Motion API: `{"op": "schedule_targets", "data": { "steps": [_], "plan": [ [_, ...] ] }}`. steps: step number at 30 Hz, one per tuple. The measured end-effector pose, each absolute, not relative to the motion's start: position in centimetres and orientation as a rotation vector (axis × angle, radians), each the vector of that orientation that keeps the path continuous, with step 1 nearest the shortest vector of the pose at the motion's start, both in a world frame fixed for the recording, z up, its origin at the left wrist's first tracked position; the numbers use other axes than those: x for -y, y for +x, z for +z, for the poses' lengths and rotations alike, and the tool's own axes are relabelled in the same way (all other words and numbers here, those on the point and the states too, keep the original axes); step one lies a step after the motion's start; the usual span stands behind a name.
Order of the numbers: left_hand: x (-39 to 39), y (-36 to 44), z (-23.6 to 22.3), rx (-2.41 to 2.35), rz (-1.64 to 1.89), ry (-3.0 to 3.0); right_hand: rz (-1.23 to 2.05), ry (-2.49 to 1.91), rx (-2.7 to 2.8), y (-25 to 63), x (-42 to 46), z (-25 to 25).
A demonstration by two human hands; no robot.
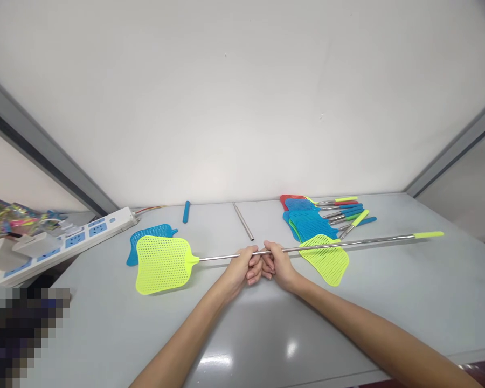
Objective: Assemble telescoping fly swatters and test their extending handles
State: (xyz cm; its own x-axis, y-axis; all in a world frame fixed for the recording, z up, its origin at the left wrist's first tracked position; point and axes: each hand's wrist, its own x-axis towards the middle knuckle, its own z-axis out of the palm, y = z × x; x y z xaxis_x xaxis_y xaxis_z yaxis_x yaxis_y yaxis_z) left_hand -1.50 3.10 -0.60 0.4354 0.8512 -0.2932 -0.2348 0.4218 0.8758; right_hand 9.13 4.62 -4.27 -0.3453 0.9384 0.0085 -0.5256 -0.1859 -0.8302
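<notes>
The left hand [239, 268] and right hand [278, 264], fingers curled fully closed, both grip the steel handle [222, 257] of a yellow fly swatter [160, 265], held over the table [388, 291].

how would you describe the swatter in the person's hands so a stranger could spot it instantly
On the pale grey table, find the pile of coloured fly swatters at the back. In front of it, the left hand and right hand grip one long steel-handled fly swatter side by side. Its neon yellow mesh head overlaps a blue head, and it alone is held in hands.
</notes>
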Motion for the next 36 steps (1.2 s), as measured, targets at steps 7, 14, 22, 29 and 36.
{"op": "schedule_targets", "data": {
  "steps": [7,14,22,29,36],
  "plan": [
    [-3.1,-1.3,-0.2,-0.913,0.846,0.936,1.788,-0.61,0.933,9.7,-4.6,-3.7],
    [-3.7,-1.8,0.1,-0.994,1.022,0.908,1.73,-0.631,0.916,9.8,-4.5,-3.0],
    [-3.9,-2.4,0.4,-1.075,1.287,0.811,1.47,-0.684,0.732,10.3,-5.0,-3.2],
    [-3.7,-2.1,0.1,-1.017,1.011,0.855,1.289,-0.728,0.695,10.6,-5.2,-3.5],
    [-2.7,-1.7,0.8,-0.919,0.761,0.931,1.548,-0.733,0.976,10.9,-5.0,-3.8]
  ]
}}
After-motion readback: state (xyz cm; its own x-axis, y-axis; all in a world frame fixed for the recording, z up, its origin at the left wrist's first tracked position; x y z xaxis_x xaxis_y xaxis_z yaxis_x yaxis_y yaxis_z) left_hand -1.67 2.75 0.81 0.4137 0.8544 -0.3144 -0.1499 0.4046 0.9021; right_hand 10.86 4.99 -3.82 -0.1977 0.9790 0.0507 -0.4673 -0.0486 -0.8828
